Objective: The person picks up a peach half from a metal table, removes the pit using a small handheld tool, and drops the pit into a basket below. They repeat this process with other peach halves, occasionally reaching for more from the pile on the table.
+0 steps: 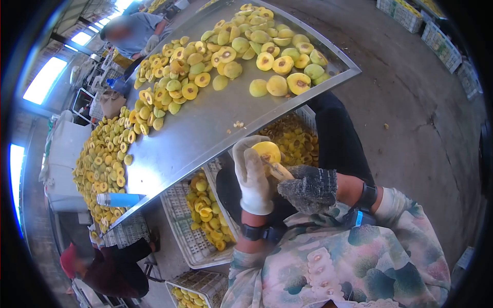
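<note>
My left hand [252,179], in a white glove, is closed around a yellow peach half [266,150], its cut face up. My right hand [310,190], in a dark grey knitted glove, grips a small tool with a pale, wood-coloured handle [280,172]. The tool's dark tip meets the near edge of the peach half; its exact shape is too small to tell. Both hands are above my lap, just off the near edge of the metal table [205,123]. Halved peaches [226,54] lie heaped along its far side, many showing brown centres.
Below my hands is a crate of fruit pieces [292,138]. Another white crate [179,233] holds peach halves, with a third crate [205,282] nearer. A blue thermos [120,199] lies at the table's left corner. One person [136,36] is across the table, another [110,269] at left.
</note>
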